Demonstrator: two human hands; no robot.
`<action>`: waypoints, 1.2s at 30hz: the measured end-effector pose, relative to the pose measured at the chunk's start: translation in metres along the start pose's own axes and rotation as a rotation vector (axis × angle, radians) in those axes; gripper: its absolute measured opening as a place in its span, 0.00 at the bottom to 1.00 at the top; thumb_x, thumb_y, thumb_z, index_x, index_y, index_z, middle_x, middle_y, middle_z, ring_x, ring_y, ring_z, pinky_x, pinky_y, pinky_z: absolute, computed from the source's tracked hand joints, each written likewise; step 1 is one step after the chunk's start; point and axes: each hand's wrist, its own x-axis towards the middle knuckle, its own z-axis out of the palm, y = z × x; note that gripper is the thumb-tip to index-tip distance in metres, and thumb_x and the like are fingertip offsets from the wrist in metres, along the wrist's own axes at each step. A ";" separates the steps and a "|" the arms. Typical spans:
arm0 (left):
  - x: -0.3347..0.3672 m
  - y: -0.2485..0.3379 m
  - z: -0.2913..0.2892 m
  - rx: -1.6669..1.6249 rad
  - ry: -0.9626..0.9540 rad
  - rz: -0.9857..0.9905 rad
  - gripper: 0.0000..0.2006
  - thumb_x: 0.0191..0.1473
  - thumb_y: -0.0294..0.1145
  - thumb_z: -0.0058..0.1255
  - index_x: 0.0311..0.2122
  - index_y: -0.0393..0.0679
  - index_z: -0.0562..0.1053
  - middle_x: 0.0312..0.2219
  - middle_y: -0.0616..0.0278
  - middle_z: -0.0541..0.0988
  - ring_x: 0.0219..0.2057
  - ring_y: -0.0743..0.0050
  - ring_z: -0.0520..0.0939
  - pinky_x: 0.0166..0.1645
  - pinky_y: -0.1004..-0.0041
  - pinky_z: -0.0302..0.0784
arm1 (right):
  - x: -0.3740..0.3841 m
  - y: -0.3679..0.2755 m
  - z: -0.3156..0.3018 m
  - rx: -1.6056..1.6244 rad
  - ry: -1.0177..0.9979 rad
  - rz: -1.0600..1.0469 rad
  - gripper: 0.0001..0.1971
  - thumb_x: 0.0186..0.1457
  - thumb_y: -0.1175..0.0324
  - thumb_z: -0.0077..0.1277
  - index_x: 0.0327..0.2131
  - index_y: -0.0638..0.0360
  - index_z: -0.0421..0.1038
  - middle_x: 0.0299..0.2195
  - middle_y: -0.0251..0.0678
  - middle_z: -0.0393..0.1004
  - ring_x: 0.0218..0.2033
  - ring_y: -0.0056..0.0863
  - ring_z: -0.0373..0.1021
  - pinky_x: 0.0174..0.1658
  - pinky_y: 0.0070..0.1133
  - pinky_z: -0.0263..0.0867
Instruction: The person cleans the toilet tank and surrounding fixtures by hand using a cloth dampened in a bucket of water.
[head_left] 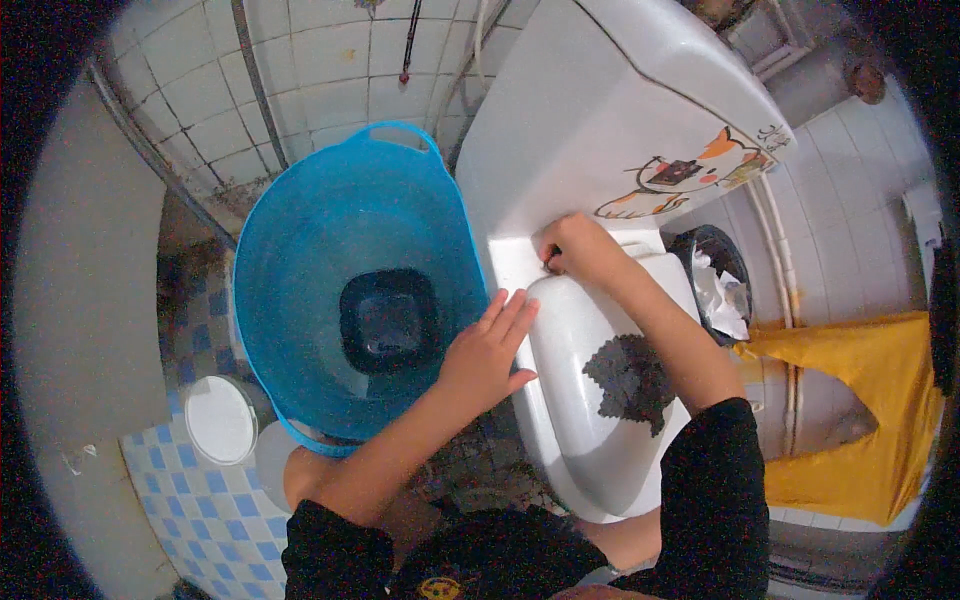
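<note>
A white toilet (520,205) stands in front of me with its lid (565,360) down; a dark grey ragged-edged patch (630,380) lies on the lid. My right hand (580,250) is closed at the lid's back left corner, by the hinge. Its fingertips pinch at something small that I cannot make out. Flat against the left rim of the toilet rests my left hand (490,350), fingers stretched out, holding nothing. Close to its left is a large blue tub (270,270) with water in it, where a dark square basin (390,320) sits.
A white-lidded bucket (220,420) stands left of the tub on blue-and-white floor tiles. Beyond the toilet on the right is a black bin (710,245) with crumpled paper. A yellow cloth (850,400) hangs at the right. Pipes run along the tiled walls.
</note>
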 end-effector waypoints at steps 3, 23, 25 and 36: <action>-0.001 -0.001 0.000 0.001 0.001 0.002 0.47 0.44 0.46 0.62 0.64 0.39 0.51 0.63 0.46 0.55 0.65 0.42 0.54 0.64 0.59 0.59 | 0.000 -0.007 0.009 0.108 0.266 0.121 0.05 0.43 0.71 0.61 0.28 0.56 0.79 0.27 0.37 0.79 0.29 0.38 0.75 0.35 0.29 0.70; 0.000 -0.035 -0.017 0.021 -0.031 -0.217 0.34 0.54 0.36 0.52 0.63 0.37 0.53 0.63 0.42 0.53 0.64 0.39 0.54 0.66 0.55 0.54 | -0.117 0.024 0.002 0.179 0.650 0.235 0.12 0.47 0.74 0.58 0.38 0.61 0.75 0.44 0.42 0.75 0.45 0.41 0.71 0.50 0.28 0.66; -0.011 -0.065 -0.020 0.201 0.120 -0.307 0.32 0.55 0.34 0.49 0.62 0.35 0.53 0.63 0.40 0.53 0.63 0.36 0.55 0.66 0.53 0.53 | -0.124 0.023 0.019 0.128 0.660 0.217 0.18 0.49 0.72 0.55 0.46 0.60 0.70 0.51 0.43 0.68 0.53 0.45 0.63 0.58 0.33 0.57; -0.098 -0.203 0.007 0.143 0.038 -0.824 0.28 0.49 0.35 0.56 0.54 0.35 0.62 0.50 0.40 0.66 0.50 0.38 0.68 0.54 0.53 0.65 | -0.150 0.020 0.016 0.219 0.535 0.184 0.18 0.54 0.76 0.48 0.50 0.59 0.67 0.54 0.43 0.63 0.56 0.44 0.57 0.61 0.34 0.53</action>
